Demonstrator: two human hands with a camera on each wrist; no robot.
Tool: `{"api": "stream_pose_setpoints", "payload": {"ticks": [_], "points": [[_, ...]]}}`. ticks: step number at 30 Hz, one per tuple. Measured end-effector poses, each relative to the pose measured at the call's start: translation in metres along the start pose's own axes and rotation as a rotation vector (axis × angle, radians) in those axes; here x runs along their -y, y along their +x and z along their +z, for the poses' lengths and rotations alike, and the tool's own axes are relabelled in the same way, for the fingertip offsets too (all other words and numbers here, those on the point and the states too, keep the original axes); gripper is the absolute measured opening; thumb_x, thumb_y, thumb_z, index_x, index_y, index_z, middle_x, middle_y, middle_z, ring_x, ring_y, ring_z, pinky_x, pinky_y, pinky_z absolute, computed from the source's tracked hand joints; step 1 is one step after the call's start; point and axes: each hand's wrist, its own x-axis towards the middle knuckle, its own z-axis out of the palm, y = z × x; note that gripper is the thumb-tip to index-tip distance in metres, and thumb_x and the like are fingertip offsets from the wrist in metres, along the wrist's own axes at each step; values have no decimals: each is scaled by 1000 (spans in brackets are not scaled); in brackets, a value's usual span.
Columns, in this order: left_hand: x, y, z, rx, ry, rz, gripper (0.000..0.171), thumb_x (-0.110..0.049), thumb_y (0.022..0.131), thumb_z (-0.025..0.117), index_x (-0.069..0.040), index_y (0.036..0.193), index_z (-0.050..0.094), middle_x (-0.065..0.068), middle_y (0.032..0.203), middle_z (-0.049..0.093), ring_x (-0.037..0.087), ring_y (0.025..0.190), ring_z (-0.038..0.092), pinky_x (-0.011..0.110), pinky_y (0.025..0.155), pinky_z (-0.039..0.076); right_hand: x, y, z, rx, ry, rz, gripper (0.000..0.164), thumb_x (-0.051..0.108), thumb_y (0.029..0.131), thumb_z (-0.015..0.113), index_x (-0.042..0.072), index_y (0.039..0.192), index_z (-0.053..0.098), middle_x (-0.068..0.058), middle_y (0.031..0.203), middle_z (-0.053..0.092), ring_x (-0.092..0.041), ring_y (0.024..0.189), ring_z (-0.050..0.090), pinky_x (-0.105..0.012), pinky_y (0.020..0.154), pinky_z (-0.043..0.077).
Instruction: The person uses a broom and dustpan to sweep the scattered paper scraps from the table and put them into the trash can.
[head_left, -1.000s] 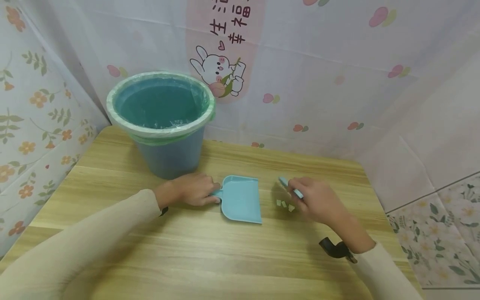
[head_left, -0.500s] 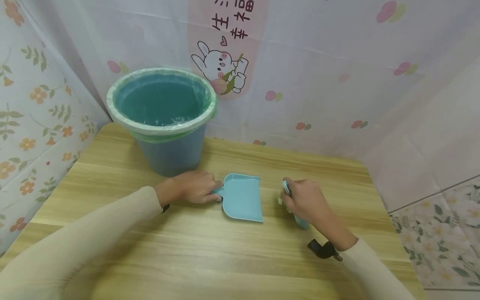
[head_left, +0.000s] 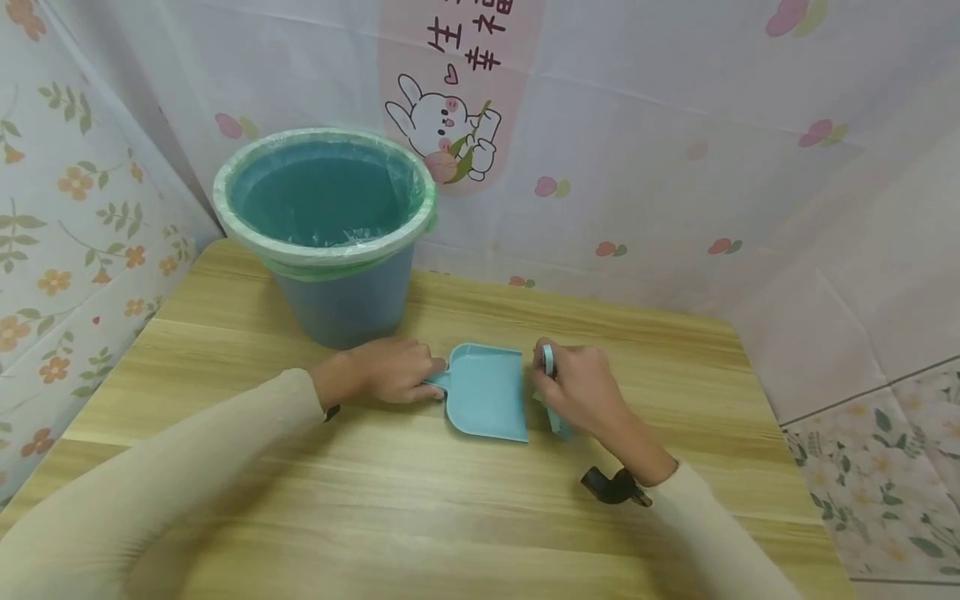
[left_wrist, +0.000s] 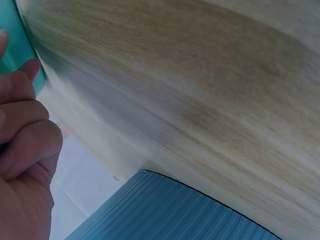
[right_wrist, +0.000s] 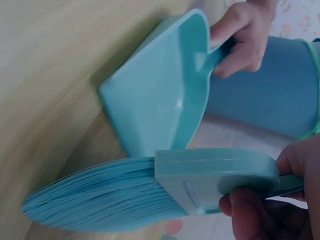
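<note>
My left hand (head_left: pixel 393 371) grips the short handle of a light blue dustpan (head_left: pixel 487 393), which lies on the table with its front edge facing right. In my right hand (head_left: pixel 588 390) is a matching blue hand brush (right_wrist: pixel 215 175), held by its handle. The brush's bristles (right_wrist: pixel 95 197) point down at the table in the right wrist view, close by the dustpan's front lip. The small pale pieces seen earlier on the table are mostly hidden behind the right hand and brush.
A blue trash bin (head_left: pixel 345 304) lined with a clear bag stands at the back left, just behind the left hand. The wood-grain table (head_left: pixel 420 517) ends at patterned cloth (head_left: pixel 637 167) hung along the back and left.
The right hand has moved left with the brush, from beyond the pale pieces to near the dustpan's front edge, and the brush has turned. The left hand and dustpan stay in place.
</note>
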Motion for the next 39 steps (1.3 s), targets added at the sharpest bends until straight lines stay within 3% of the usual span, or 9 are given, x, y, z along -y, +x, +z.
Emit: {"api": "stream_pose_setpoints", "payload": {"ticks": [6,13,18,22,29,39], "points": [[-1,0,-1,2,0,-6,31,-31,112,65,-2,101,66,-4,71,44,10,63,46,30,60,44,13,15,8,-33,49,-33,10,4,90,64,11,82,66,10,58,49,-4,52,34,-28,49,32],[0,1,-1,22,8,-26,33,-32,112,64,-1,105,67,-4,71,43,11,63,46,31,60,43,22,28,13,-61,104,-72,12,2,92,63,9,85,69,8,58,50,-4,51,34,-28,49,32],[1,0,0,26,12,-28,33,-32,112,63,0,107,68,-4,71,44,12,63,47,31,61,44,25,33,9,-73,207,6,12,1,91,62,5,88,73,9,57,46,-2,50,30,-27,47,28],[0,0,0,29,12,-32,34,-33,112,63,0,107,68,-4,71,44,12,63,47,32,61,45,19,31,0,-136,249,71,13,2,91,61,3,90,75,10,55,42,-1,47,27,-26,45,24],[-3,0,-3,34,43,-34,35,-33,113,62,1,109,69,-2,73,47,13,65,49,33,62,48,6,20,-20,-225,165,138,15,2,90,58,4,88,74,9,54,42,-6,47,27,-27,46,23],[-11,5,-18,27,74,-29,32,-32,113,63,0,108,67,0,76,57,19,70,65,40,69,58,-4,-2,-28,-213,19,152,16,-1,89,59,8,80,69,10,54,41,-3,49,22,-26,47,21]]}}
